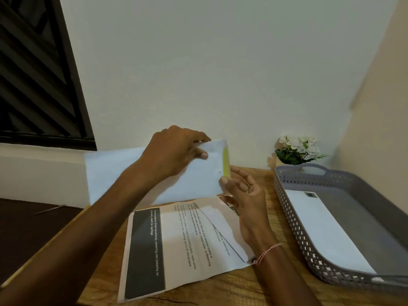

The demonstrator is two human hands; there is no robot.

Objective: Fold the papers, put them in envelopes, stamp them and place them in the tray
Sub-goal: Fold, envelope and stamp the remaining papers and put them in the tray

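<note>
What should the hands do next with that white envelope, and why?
Probably the right hand should pull the yellow-strip flap open, while the left hand holds the envelope steady. The printed papers lie on the table outside it, so one likely needs to go in. I cannot tell whether it is already filled.

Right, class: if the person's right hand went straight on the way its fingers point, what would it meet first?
The white envelope: the right hand points up and away at its yellow-striped flap end, where thumb and forefinger seem to pinch it. Behind that, probably the wall, though depth is unclear.
</note>
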